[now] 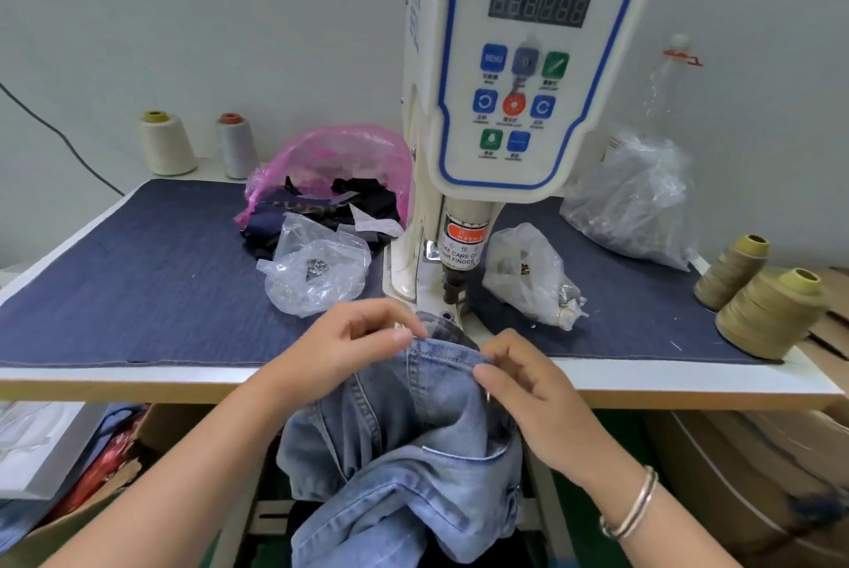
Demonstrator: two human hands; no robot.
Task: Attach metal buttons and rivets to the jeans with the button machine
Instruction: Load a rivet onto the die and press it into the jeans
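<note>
Light blue jeans (pixel 413 439) hang over the table's front edge, their stitched hem lifted toward the base of the white servo button machine (pixel 519 76). My left hand (pixel 353 347) pinches the hem's left end, just below the machine's dark punch head (pixel 452 287). My right hand (pixel 528 388) pinches the hem's right end at the table edge. A clear bag of small metal buttons (pixel 317 269) lies left of the machine. Another clear bag of metal parts (pixel 528 273) lies right of it.
A dark blue denim mat (pixel 138 273) covers the table. A pink bag with dark fabric scraps (pixel 331 186) sits behind the left bag, a crumpled clear bag (pixel 634 200) at the back right. Thread cones stand at back left (pixel 167 145) and right edge (pixel 772 315). Boxes sit under the table.
</note>
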